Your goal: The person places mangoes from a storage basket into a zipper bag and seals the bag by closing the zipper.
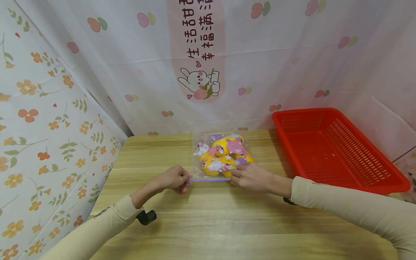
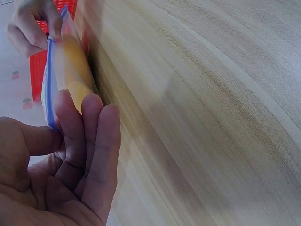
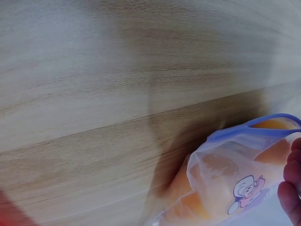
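A clear zip bag printed with cartoon figures lies on the wooden table, holding several rounded yellow-orange fruits; their exact kind cannot be told. Its purple zip strip runs along the edge nearest me. My left hand pinches the left end of that strip between thumb and index finger, the other fingers loosely bent, as the left wrist view shows. Towards the right end, my right hand grips the zip edge. Near its fingertips, the right wrist view shows the two purple strips parted in a small gap.
A red perforated plastic basket stands at the right, behind my right forearm. The wooden table reaches back to a printed white curtain. A flowered cloth hangs along the left side.
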Demonstrator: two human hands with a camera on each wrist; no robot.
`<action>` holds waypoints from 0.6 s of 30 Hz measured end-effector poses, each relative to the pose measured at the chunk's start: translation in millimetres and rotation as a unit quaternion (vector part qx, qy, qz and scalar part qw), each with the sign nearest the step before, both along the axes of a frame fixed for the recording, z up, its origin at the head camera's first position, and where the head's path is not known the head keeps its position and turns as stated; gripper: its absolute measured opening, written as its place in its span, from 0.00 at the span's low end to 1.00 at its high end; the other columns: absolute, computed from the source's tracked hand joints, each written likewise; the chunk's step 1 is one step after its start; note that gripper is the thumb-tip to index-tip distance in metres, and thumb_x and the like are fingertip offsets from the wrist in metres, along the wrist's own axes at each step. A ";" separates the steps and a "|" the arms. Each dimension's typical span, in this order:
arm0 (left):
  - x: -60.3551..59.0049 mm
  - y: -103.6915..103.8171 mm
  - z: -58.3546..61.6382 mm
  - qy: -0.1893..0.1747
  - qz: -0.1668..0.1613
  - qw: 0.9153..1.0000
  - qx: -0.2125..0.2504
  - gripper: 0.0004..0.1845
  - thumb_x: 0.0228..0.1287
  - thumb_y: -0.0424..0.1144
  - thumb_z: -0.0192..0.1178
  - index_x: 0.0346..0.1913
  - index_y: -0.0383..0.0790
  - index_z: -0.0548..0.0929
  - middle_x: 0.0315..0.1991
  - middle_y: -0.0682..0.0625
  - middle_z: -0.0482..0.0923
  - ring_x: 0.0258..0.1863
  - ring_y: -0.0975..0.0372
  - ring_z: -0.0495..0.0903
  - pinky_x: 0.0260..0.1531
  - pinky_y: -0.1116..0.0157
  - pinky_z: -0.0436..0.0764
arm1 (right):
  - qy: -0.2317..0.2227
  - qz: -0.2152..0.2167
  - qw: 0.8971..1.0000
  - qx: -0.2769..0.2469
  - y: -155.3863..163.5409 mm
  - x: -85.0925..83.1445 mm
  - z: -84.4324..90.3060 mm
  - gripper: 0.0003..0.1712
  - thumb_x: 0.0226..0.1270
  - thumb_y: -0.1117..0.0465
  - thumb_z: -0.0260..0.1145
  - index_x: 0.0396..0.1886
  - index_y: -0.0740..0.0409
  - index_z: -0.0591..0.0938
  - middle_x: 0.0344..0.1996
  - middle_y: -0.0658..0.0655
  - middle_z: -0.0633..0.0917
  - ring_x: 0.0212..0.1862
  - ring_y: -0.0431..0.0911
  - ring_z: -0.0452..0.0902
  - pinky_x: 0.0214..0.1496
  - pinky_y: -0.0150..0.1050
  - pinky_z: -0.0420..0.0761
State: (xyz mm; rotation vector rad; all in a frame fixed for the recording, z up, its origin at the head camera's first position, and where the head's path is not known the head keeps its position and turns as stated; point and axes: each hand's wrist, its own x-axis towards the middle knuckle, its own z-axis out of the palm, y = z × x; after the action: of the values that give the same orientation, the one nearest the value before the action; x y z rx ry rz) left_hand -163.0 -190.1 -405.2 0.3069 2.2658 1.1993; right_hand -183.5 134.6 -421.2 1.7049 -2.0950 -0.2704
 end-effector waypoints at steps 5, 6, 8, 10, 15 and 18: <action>-0.3 -0.2 -0.3 0.000 0.001 1.000 0.001 0.22 0.81 0.35 0.50 0.24 0.28 0.79 0.15 0.49 0.76 0.16 0.64 0.79 0.28 0.54 0.88 | 0.000 0.004 1.000 -0.002 2.4 0.0 0.8 0.11 0.64 0.56 0.75 0.32 0.56 0.83 0.26 0.50 0.76 0.27 0.44 0.72 0.26 0.32 0.75; -0.3 -0.2 -0.2 0.000 0.001 1.000 0.001 0.22 0.81 0.35 0.50 0.25 0.28 0.79 0.15 0.49 0.76 0.16 0.64 0.79 0.28 0.54 0.88 | 0.000 0.004 1.000 -0.002 2.9 0.1 1.0 0.11 0.64 0.57 0.75 0.32 0.56 0.82 0.26 0.50 0.76 0.27 0.44 0.71 0.26 0.32 0.75; -0.2 -0.1 0.1 -0.002 0.003 1.000 0.001 0.22 0.81 0.35 0.50 0.24 0.29 0.79 0.15 0.49 0.76 0.16 0.64 0.79 0.29 0.54 0.88 | 0.002 0.005 1.000 -0.002 3.7 0.2 1.2 0.11 0.64 0.57 0.75 0.32 0.56 0.82 0.26 0.50 0.76 0.27 0.44 0.71 0.26 0.32 0.75; -0.1 -0.1 0.3 -0.002 0.003 1.000 0.001 0.22 0.81 0.35 0.50 0.25 0.28 0.78 0.15 0.49 0.76 0.16 0.64 0.79 0.29 0.54 0.88 | 0.005 0.005 1.000 0.000 4.7 0.4 1.0 0.11 0.64 0.57 0.76 0.32 0.56 0.82 0.25 0.50 0.76 0.27 0.44 0.71 0.26 0.32 0.75; 0.3 -0.1 0.6 -0.001 0.002 1.000 0.002 0.22 0.81 0.34 0.50 0.25 0.28 0.79 0.16 0.49 0.76 0.16 0.64 0.78 0.29 0.54 0.88 | 0.009 0.006 1.000 -0.001 7.4 0.9 0.5 0.11 0.63 0.57 0.76 0.31 0.56 0.82 0.24 0.49 0.75 0.26 0.44 0.71 0.25 0.32 0.75; 0.1 0.2 0.5 -0.002 0.002 1.000 0.001 0.22 0.80 0.34 0.50 0.26 0.25 0.79 0.16 0.49 0.76 0.16 0.64 0.78 0.28 0.54 0.88 | 0.009 0.006 1.000 0.000 8.8 1.2 0.7 0.11 0.63 0.57 0.76 0.31 0.56 0.82 0.24 0.49 0.75 0.26 0.44 0.71 0.25 0.32 0.76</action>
State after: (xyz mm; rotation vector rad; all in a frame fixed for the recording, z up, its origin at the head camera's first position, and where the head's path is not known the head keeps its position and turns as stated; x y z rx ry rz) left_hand -162.9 -189.9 -404.6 0.3001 2.2627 1.2046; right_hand -182.3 143.4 -420.5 1.7084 -2.0706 -0.2826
